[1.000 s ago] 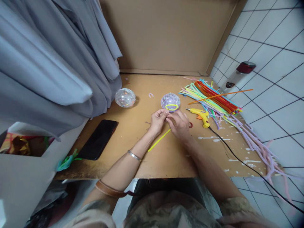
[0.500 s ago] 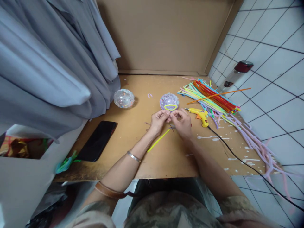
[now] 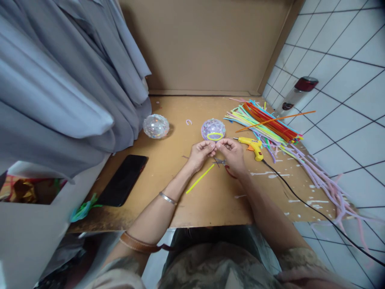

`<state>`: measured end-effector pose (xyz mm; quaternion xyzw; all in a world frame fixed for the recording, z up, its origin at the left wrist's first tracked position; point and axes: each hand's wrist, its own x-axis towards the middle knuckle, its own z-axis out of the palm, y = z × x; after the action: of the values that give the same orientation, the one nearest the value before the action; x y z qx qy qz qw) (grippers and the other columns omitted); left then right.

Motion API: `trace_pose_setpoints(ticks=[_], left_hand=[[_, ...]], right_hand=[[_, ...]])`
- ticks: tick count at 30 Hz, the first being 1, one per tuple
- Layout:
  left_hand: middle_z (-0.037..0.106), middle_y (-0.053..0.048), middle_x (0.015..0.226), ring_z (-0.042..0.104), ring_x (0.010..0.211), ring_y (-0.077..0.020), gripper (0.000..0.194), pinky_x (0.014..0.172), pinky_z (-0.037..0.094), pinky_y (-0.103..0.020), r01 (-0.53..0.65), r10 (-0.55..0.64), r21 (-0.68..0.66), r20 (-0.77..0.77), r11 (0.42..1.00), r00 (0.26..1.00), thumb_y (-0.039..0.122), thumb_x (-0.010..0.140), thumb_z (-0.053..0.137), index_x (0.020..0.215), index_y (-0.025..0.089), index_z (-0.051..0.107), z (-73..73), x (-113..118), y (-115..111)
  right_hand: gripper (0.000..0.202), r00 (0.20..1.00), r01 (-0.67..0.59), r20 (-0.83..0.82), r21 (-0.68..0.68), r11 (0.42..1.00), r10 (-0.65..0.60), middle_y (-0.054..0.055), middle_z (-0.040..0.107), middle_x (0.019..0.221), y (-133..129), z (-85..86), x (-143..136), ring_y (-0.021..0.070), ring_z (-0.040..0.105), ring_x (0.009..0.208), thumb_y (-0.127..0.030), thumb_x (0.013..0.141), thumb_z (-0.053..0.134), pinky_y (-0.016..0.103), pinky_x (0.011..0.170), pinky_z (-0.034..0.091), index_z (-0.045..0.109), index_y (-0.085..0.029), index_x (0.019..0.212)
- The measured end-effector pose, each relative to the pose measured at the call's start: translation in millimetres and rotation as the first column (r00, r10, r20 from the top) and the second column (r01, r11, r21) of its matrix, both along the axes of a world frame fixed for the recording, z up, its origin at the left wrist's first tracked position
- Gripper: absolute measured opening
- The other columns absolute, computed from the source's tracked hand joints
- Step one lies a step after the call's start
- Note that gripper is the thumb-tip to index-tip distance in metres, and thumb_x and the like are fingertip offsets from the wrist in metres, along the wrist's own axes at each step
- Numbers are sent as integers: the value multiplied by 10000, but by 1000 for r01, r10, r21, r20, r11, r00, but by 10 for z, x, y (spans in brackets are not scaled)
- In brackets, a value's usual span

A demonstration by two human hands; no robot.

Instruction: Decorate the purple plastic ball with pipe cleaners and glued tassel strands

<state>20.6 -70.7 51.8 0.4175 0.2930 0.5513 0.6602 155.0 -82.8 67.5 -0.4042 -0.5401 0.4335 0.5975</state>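
My left hand (image 3: pixel 201 155) and my right hand (image 3: pixel 232 153) meet over the middle of the table, fingertips pinched together. A yellow pipe-cleaner loop (image 3: pixel 215 136) shows just beyond the fingertips, in front of a purple-tinted clear ball (image 3: pixel 213 125); whether the fingers grip the loop cannot be told. Red-handled scissors (image 3: pixel 230 172) lie partly under my right hand. Below my hands a straight yellow pipe cleaner (image 3: pixel 200 179) rests on the table. A small pale pink curved piece (image 3: pixel 189 122) lies to the left of the ball.
A second clear ball (image 3: pixel 156 126) and a black phone (image 3: pixel 123 180) are on the left. To the right lie a yellow glue gun (image 3: pixel 254 147) with a black cord and a pile of coloured pipe cleaners (image 3: pixel 267 120). A bottle (image 3: pixel 296 96) stands behind, near the tiled wall.
My right hand has shifted slightly, and more of the scissors shows beside it. The fingertips remain together. The whole view has moved a little.
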Motion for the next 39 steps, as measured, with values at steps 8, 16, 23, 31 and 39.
trace_pose_setpoints(ticks=[8, 16, 23, 31, 39], left_hand=[[638, 27, 624, 515, 534, -39, 549, 559, 398, -190, 44, -45, -25, -18, 999, 999, 537, 481, 967, 705, 124, 682, 16, -48, 17], [602, 24, 635, 502, 569, -50, 558, 558, 364, -195, 65, -65, -1, -8, 998, 998, 561, 518, 948, 719, 120, 671, 12, -32, 17], [559, 34, 621, 460, 567, -52, 549, 566, 347, -205, 69, -69, 16, -17, 997, 997, 586, 568, 918, 721, 129, 655, 10, -33, 13], [577, 24, 649, 465, 581, -58, 545, 565, 343, -214, 71, -69, 29, -54, 997, 996, 588, 580, 906, 727, 131, 648, 2, -40, 22], [598, 24, 649, 477, 578, -52, 536, 578, 357, -211, 152, -152, -14, -62, 988, 986, 541, 538, 944, 735, 123, 674, 59, -104, 13]], right_hand=[[214, 1000, 4, 18, 17, 1000, -4, -14, 666, 702, 15, -6, 14, 118, 615, 630, -383, 717, 789, 267, 647, 526, 677, -200, 710], [344, 995, -87, -62, -63, 994, 83, -19, 688, 699, 5, 26, 45, 132, 647, 632, -430, 646, 875, 281, 645, 560, 697, -212, 843], [396, 994, -108, -35, -87, 990, 105, -6, 715, 748, 13, 11, 57, 142, 672, 676, -463, 643, 889, 296, 694, 578, 722, -218, 905], [386, 993, -115, -19, -52, 992, 114, 8, 734, 755, -7, 27, 59, 159, 687, 694, -502, 690, 857, 320, 716, 598, 734, -215, 917], [382, 989, -147, -9, -49, 988, 147, 2, 721, 716, 22, 38, 100, 144, 668, 661, -516, 635, 887, 299, 679, 579, 721, -211, 795]])
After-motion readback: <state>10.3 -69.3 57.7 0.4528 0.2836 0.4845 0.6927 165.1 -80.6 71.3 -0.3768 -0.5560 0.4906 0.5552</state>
